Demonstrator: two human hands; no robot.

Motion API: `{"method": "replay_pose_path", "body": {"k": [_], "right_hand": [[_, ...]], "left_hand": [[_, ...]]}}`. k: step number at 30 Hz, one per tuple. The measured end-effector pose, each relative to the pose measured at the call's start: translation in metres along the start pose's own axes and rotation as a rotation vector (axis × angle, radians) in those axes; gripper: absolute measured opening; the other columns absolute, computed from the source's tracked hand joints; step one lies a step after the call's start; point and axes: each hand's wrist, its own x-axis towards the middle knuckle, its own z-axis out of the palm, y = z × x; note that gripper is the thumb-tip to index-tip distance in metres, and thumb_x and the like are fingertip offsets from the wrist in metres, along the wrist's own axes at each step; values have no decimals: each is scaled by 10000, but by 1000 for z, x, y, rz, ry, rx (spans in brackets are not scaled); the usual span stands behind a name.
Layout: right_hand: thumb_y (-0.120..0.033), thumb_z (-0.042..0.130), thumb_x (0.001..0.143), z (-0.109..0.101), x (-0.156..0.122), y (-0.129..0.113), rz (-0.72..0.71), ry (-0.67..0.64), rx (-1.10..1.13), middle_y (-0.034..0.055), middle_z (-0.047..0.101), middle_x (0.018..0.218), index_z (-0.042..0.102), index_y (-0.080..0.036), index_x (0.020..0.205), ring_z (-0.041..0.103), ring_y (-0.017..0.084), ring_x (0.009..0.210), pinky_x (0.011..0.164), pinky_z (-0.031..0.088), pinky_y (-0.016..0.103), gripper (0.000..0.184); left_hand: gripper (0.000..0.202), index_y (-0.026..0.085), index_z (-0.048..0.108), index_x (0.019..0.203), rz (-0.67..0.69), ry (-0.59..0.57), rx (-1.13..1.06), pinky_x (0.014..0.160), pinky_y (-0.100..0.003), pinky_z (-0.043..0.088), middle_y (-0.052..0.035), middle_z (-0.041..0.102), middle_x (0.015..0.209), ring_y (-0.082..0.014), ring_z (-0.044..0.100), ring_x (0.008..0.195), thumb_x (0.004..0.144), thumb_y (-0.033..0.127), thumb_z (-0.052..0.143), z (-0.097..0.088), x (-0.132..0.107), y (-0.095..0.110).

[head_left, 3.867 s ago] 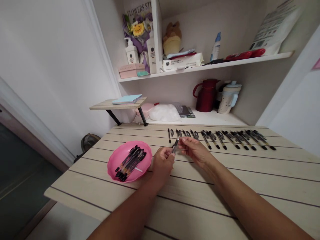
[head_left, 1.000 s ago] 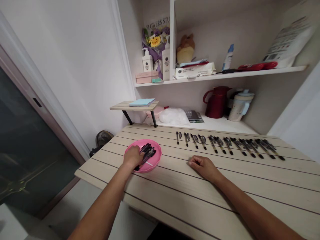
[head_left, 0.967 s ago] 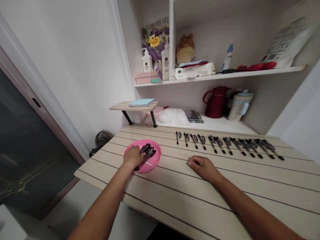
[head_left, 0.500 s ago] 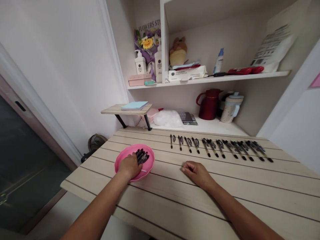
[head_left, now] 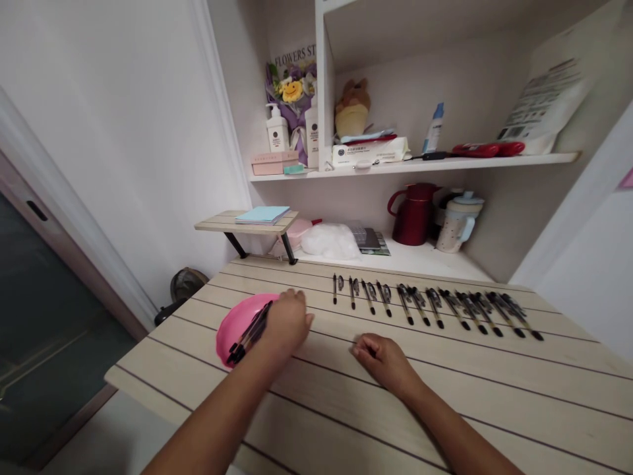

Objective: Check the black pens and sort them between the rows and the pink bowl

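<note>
My left hand [head_left: 288, 323] is over the right side of a pink bowl [head_left: 223, 330], fingers bent down and their tips hidden. Whatever it grips, if anything, cannot be made out. Several dark pens [head_left: 251, 333] lie slanted in the bowl, just left of this hand and partly behind the wrist. My right hand [head_left: 386, 359] rests on the wooden tabletop with its fingers curled in and nothing visible in them. Beyond it runs a row of black pens and caps [head_left: 432, 307], laid side by side toward the right.
A small raised stand [head_left: 222, 223] with light blue paper [head_left: 263, 214] is at the back left. Behind the table, the shelf holds a white plastic bag [head_left: 330, 241], a red jug [head_left: 415, 214] and a pale pitcher [head_left: 459, 223]. Bottles and a soft toy [head_left: 353, 109] fill the upper shelf.
My left hand has moved right, from inside the bowl to over its right side. The bowl sits slightly farther left and its pens lie more to the lower left. My right hand stays in place.
</note>
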Motion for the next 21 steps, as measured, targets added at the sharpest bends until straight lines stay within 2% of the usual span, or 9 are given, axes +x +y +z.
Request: {"method": "replay_pose_path", "body": {"k": [3,6,8,11,14,17,21], "right_hand": [[-338,465,772,0,0,0,-6,0,7,-10,540,597,492,-202,595,484,130,577,551,347,236,225],[-327,465,771,1,1,2,-10,3,13,-9,547,601,501,-203,600,494,133,586,560,354,237,214],[-323,469,768,1,1,3,-9,3,19,-7,556,605,507,-203,604,503,136,593,565,359,237,206],[-319,471,765,1,2,3,-3,16,26,-7,554,598,501,-203,597,506,136,594,566,359,234,206],[-311,472,765,0,2,2,-1,15,34,-10,550,599,488,-202,597,500,132,593,562,353,230,201],[-307,474,765,-1,2,1,6,12,46,-13,543,599,480,-202,599,490,126,584,555,347,228,197],[-315,469,771,0,1,1,0,13,32,-18,531,585,470,-203,584,486,126,578,553,345,230,217]], "left_hand": [[302,146,549,1027,-38,-46,-261,909,-352,342,-168,548,1103,-273,484,1072,756,277,519,21,32,42],[337,122,533,1056,-121,-60,-328,899,-349,355,-199,533,1125,-281,488,1085,725,183,544,47,66,68],[384,103,515,1074,-187,-57,-367,906,-357,352,-225,516,1147,-289,481,1105,692,105,553,60,83,75],[377,88,516,1039,-275,-39,-461,910,-373,352,-249,514,1148,-293,482,1120,666,36,541,72,98,72],[326,93,527,970,-341,-10,-599,908,-370,363,-244,540,1114,-283,503,1106,654,20,551,79,99,62],[286,104,525,937,-398,26,-792,884,-352,399,-204,584,1034,-257,544,1050,661,36,559,85,89,58],[213,131,476,1007,-476,68,-1117,696,-284,507,-78,609,799,-152,631,773,801,127,422,92,61,67]]}}
